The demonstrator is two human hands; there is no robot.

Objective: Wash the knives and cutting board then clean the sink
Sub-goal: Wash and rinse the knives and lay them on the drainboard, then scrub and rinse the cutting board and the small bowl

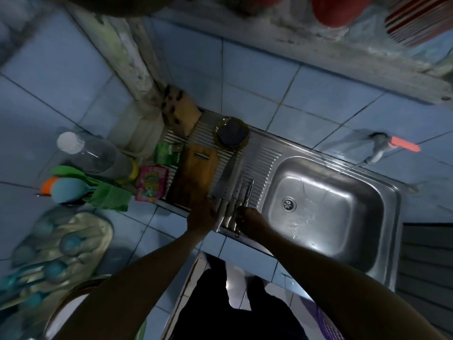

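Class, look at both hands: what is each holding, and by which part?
Both hands, left hand and right hand, reach the knives at their handles; actual grip cannot be told.

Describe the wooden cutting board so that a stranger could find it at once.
Start at the steel sink and move left onto its ribbed draining board. The cutting board lies flat there, left of the row of knives. It is the only brown wooden slab, with a slot handle at its far end.
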